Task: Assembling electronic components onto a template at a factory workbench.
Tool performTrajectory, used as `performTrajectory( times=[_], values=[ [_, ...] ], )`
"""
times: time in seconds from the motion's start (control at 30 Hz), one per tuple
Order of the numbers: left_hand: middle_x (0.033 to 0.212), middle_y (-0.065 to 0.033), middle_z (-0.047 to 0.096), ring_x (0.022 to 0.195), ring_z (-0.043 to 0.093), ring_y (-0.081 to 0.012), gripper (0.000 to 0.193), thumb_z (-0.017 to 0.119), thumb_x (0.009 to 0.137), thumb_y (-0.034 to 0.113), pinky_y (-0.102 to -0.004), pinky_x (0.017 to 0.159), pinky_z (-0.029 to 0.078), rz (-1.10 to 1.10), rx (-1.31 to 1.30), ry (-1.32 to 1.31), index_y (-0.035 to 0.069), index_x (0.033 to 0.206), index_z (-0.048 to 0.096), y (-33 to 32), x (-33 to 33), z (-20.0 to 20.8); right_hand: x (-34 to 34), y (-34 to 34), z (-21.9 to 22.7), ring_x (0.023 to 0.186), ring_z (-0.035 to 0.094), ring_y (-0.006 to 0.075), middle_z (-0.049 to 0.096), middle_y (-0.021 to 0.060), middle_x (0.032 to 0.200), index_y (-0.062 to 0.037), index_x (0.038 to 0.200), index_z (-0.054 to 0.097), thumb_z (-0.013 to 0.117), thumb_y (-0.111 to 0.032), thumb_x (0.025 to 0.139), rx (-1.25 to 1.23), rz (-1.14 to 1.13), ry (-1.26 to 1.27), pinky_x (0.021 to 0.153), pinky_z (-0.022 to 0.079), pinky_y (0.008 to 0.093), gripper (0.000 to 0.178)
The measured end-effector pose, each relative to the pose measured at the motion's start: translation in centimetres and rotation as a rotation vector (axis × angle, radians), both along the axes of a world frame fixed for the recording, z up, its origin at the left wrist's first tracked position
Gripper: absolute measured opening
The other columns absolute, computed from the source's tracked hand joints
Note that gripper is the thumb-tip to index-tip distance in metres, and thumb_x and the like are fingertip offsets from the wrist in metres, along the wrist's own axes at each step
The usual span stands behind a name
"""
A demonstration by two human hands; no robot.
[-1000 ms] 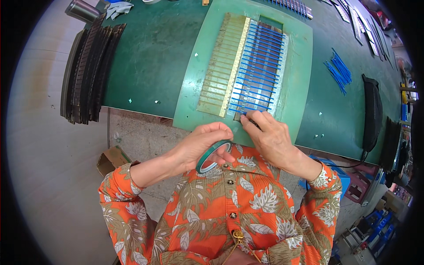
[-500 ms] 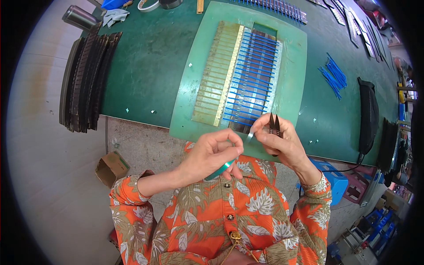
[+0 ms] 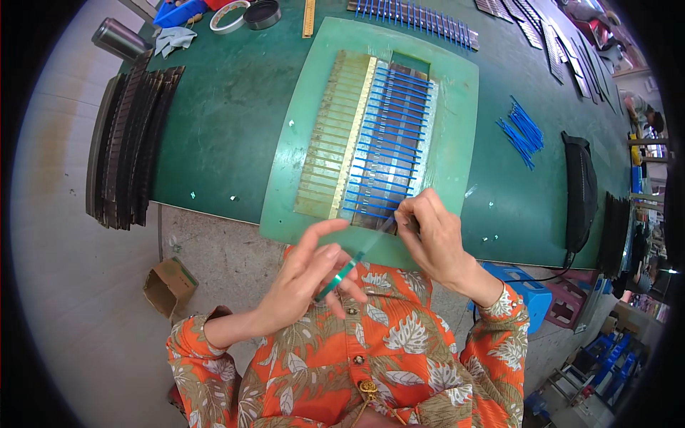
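My left hand [image 3: 296, 289] carries a narrow green-edged tape roll [image 3: 335, 281] hooked on its lower fingers, with the thumb and forefinger spread apart. A clear strip of tape [image 3: 378, 237] stretches from the roll to my right hand [image 3: 437, 242], whose fingertips pinch its end by the near right corner of a dark plate [image 3: 401, 130]. Across that plate lie evenly spaced thin blue sticks [image 3: 389, 148]. Left of it are a pale ruler strip [image 3: 354, 135] and a yellowish slotted plate [image 3: 325, 146]. The pointed dark snips are hidden from sight now.
A green board [image 3: 455, 100] lies under the plates. Loose blue sticks [image 3: 523, 132] and a black pouch [image 3: 580, 192] are to the right. Stacked dark strips [image 3: 128, 146] stand at the left edge. A finished-looking row of blue sticks [image 3: 417, 19] lies at the back.
My left forefinger and thumb have opened away from the tape, and the strip has lengthened between my hands. My right hand has turned over, hiding the snips. The view has shifted slightly.
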State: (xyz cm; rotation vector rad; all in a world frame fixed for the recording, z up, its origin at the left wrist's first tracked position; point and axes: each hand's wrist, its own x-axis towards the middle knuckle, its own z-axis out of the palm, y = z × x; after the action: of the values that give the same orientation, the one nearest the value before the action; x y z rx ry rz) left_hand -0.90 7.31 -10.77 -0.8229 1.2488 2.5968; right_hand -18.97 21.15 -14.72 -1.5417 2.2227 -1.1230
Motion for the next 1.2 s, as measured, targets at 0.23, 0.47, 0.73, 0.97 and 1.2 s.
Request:
performTrajectory(
  times=[0.23, 0.47, 0.73, 0.97, 1.2],
  values=[
    [0.1, -0.0129, 0.053, 0.091, 0.064, -0.0287, 0.059, 0.05, 0.092, 0.025, -0.0287, 0.055, 0.057, -0.04, -0.144, 0.107, 0.001, 0.139, 0.023, -0.2, 3.8, 1.3, -15.2, -2.3, -0.2, 0.063, 0.056, 0.0253, 0.053, 0.0126, 0.075, -0.004, 0.084, 0.053, 0.061, -0.005, 0.08, 0.03, -0.311, 0.63, 0.056, 0.045, 0.0333, 0.009],
    [0.099, -0.0102, 0.058, 0.081, 0.063, -0.0195, 0.058, 0.078, 0.071, 0.02, -0.0275, 0.065, 0.053, -0.331, -0.595, 0.533, 0.001, 0.121, 0.056, -0.5, 3.3, 3.2, -20.8, -7.6, 0.8, 0.067, 0.048, 0.0068, 0.054, -0.0013, 0.073, -0.0003, 0.084, 0.059, 0.063, -0.012, 0.083, 0.173, -0.07, -0.125, 0.059, 0.039, 0.0242, 0.013],
    [0.092, -0.0078, 0.06, 0.075, 0.062, -0.0205, 0.052, 0.079, 0.068, 0.023, -0.0299, 0.062, 0.051, -0.339, -0.667, 0.677, 0.003, 0.113, 0.063, -0.7, 2.1, 2.6, -19.6, -10.7, -1.8, 0.065, 0.047, 0.0071, 0.055, 0.0, 0.07, 0.0012, 0.081, 0.061, 0.064, -0.014, 0.082, 0.191, -0.042, -0.266, 0.059, 0.04, 0.0244, 0.015],
    [0.082, -0.0063, 0.061, 0.069, 0.061, -0.0183, 0.047, 0.079, 0.068, 0.029, -0.0267, 0.056, 0.049, -0.308, -0.613, 0.73, 0.002, 0.105, 0.069, -0.7, 1.6, 2.0, -19.8, -11.3, -1.7, 0.064, 0.046, 0.0071, 0.053, 0.0007, 0.067, 0.001, 0.079, 0.059, 0.064, -0.013, 0.082, 0.287, -0.002, -0.233, 0.058, 0.039, 0.0258, 0.016],
    [0.078, -0.0066, 0.06, 0.067, 0.061, -0.019, 0.043, 0.077, 0.07, 0.029, -0.0272, 0.054, 0.048, -0.361, -0.575, 0.793, 0.0, 0.1, 0.07, -1.3, -0.2, 2.7, -20.6, -11.4, -1.0, 0.065, 0.045, 0.0107, 0.05, 0.0023, 0.068, 0.0001, 0.08, 0.053, 0.063, -0.012, 0.083, 0.307, 0.096, -0.041, 0.059, 0.039, 0.0277, 0.016]
  ],
)
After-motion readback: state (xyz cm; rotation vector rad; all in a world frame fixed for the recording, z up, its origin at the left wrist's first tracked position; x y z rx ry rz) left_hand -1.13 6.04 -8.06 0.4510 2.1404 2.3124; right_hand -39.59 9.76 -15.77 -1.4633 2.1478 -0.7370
